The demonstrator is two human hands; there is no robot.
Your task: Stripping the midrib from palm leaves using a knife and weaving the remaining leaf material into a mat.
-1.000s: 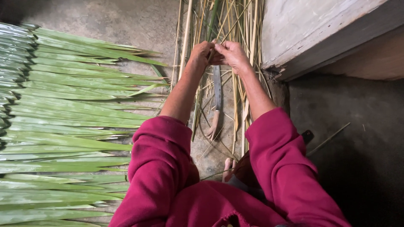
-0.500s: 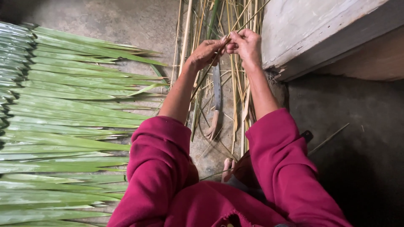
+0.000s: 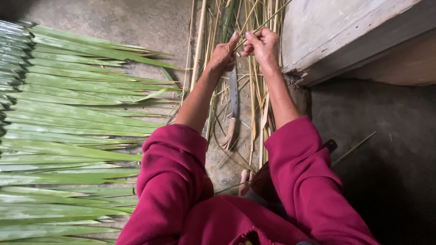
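Currently, a thin, pale yellow-green leaf strip (image 3: 254, 26) is pinched between both hands, above a loose bundle of dry, straw-coloured stalks and ribs (image 3: 254, 90) laid on the grey concrete floor (image 3: 127, 22). The left hand (image 3: 223, 53) is closed on the strip's lower part, thumb raised and pressed against it. The right hand (image 3: 263, 45) is closed on the same strip just beside, fingertips (image 3: 248, 35) curled in on it. The two hands are nearly touching. From the grip, the strip runs up and right past the right hand, toward the top edge of the view; its lower run is hidden behind the left wrist.

A long curved knife with a pale wooden handle (image 3: 233, 109) is seen lying on the floor among the stalks, directly below the hands, between the two forearms, untouched. Both arms are covered in magenta fleece sleeves (image 3: 172, 172). A wide mat of flat green palm leaves (image 3: 68, 127) is spread on the floor to the left, well apart from the hands. A weathered grey wooden beam (image 3: 345, 31) stands to the right, near the right hand.
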